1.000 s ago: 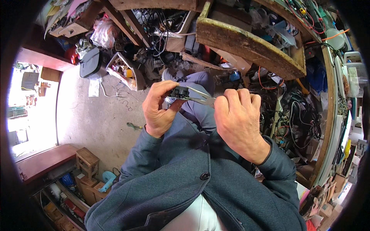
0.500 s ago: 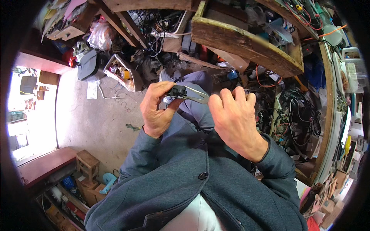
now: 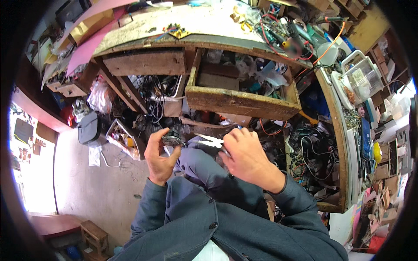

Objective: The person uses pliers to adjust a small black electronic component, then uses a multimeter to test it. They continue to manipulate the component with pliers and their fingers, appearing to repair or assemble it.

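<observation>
My left hand [image 3: 160, 158] pinches a small black part [image 3: 173, 138] between thumb and fingers, over my lap. My right hand [image 3: 247, 158] is closed on the handles of metal pliers [image 3: 214, 143], which point left toward the black part. The plier jaws look parted and sit close to the part's right side; I cannot tell whether they touch it. My fingers hide most of the pliers' handles. My trousered knee [image 3: 196, 163] lies just below both hands.
A cluttered wooden workbench [image 3: 139, 41] runs ahead, with an open drawer [image 3: 239, 98] full of bags. Tangled cables [image 3: 315, 154] fill the right side. On the left stand a grey bin [image 3: 88, 129], a white box of scraps [image 3: 115, 132] and a small wooden stool [image 3: 91, 232].
My head has tilted up, bringing the benchtop into view and shifting the scene downward. My left hand and its part have drawn slightly away from the pliers' tips, which look more parted.
</observation>
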`<state>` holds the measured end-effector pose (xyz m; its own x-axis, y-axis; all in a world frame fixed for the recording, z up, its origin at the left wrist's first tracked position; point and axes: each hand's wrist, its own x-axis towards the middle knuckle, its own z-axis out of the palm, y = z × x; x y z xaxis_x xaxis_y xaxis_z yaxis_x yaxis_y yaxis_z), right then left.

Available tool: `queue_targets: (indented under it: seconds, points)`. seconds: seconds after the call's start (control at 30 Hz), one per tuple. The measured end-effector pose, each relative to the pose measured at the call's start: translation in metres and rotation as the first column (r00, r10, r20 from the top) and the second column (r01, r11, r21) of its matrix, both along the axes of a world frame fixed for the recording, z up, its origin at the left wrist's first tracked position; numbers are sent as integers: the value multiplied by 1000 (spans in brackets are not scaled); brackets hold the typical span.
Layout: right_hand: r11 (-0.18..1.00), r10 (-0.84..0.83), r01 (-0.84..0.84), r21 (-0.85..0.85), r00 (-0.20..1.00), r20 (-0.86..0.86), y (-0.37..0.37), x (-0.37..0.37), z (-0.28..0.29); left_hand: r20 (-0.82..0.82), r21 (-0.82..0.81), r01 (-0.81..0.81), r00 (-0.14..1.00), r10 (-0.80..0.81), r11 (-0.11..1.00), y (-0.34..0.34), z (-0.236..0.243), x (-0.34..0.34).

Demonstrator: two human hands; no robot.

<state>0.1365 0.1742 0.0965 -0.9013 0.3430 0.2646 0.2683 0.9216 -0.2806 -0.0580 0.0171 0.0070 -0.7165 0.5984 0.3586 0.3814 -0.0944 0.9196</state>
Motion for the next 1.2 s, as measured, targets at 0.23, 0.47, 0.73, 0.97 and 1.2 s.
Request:
queue_targets:
  seconds: [0.23,0.47,0.73,0.97,1.2]
  points:
    - [966,-203,139,-216,928,-313,91,-22,45,-256,74,110,963,-88,991,99,60,-23]
    - [911,-330,388,139,888,-320,198,-116,47,-121,37,139,984,-134,990,221,60,-38]
    - [871,-312,393,296,906,-285,230,-145,61,-114,-97,162,978,-173,982,229,59,-41]
    - [873,-375,465,148,832,-409,356,-131,73,-4,-69,257,966,-258,964,236,51,-47]
    - [664,-662,665,343,735,-145,455,-91,95,85,3,265,961,-264,964,230,64,-40]
